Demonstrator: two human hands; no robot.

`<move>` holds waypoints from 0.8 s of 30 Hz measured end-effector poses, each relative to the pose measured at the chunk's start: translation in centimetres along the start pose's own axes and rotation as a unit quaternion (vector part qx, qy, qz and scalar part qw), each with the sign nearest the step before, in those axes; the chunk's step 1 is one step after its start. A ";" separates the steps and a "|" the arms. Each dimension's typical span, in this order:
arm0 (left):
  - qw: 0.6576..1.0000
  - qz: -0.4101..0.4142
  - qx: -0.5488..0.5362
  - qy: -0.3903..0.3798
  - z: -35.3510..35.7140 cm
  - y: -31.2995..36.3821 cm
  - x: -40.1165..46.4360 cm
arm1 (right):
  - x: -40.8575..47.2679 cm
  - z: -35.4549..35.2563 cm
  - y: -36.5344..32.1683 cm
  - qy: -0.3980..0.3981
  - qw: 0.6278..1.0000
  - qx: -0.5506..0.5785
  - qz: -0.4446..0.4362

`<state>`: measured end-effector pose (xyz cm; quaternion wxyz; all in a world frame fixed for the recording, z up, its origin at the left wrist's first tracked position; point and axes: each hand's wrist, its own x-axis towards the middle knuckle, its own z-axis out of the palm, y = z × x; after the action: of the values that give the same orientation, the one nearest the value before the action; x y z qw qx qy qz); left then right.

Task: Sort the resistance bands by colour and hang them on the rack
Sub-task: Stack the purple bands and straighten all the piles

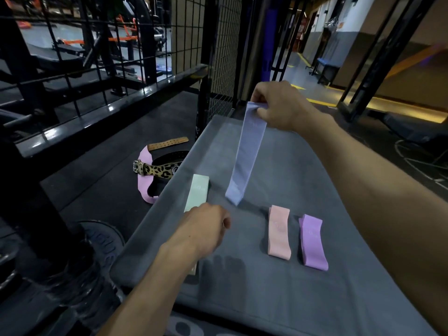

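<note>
My right hand (278,105) pinches the top end of a lavender-blue resistance band (247,156), which hangs down with its lower end just above the grey padded bench (278,299). A mint-green band (197,191) lies flat near the bench's left edge. Over the green band's near part my left hand (204,227) hovers with fingers curled; whether it holds that band I cannot tell. A peach-pink band (279,232) and a purple band (312,242) lie side by side on the bench to the right.
On the dark floor left of the bench lie a pink band or belt (143,183), a leopard-print belt (157,169) and a tan perforated strap (168,143). A black wire-mesh rack (135,44) stands behind. A weight plate (101,238) sits at lower left.
</note>
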<state>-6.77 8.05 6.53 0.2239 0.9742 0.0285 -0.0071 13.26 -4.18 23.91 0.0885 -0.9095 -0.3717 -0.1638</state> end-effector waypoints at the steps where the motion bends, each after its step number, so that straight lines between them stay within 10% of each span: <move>1: 1.000 -0.003 -0.005 -0.004 0.0 -0.1 0.1 | -0.1 0.2 -0.1 0.012 1.000 -0.004 0.001; 18: 0.998 -0.046 0.002 -0.037 0.4 -2.1 0.2 | -13.6 5.3 -5.3 -0.184 0.978 0.097 -0.016; 24: 0.980 -0.069 -0.104 -0.153 2.7 -1.7 -0.1 | -15.6 5.6 -6.1 -0.265 0.952 0.152 0.012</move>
<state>-7.03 8.44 3.38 0.3242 0.9288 0.0617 -0.1686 -0.20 -8.42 13.23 0.1262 -0.9001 -0.3917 0.1429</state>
